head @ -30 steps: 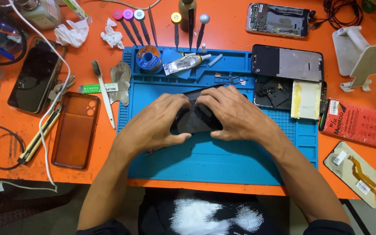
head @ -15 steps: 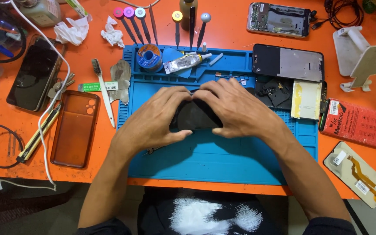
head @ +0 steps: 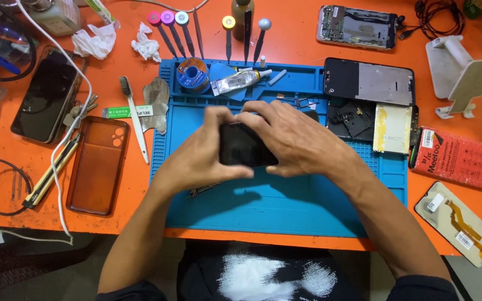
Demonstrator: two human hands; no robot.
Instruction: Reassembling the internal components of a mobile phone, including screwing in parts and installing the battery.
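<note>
Over blue mat [head: 308, 206] | phone [head: 244, 146] held above mat centre | left hand [head: 202, 153] grips its left edge | right hand [head: 291, 139] clasps top and right | glue tube [head: 235, 82] at mat's far edge

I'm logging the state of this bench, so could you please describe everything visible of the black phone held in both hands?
The black phone is a dark, glossy slab with rounded corners, lifted above the blue work mat and tilted towards the camera. Its visible face is unlit and plain. The left hand grips its left edge, thumb along the bottom; the right hand covers its right side, fingers curled over the top edge. Whether this is the screen or the back cannot be told.
</note>
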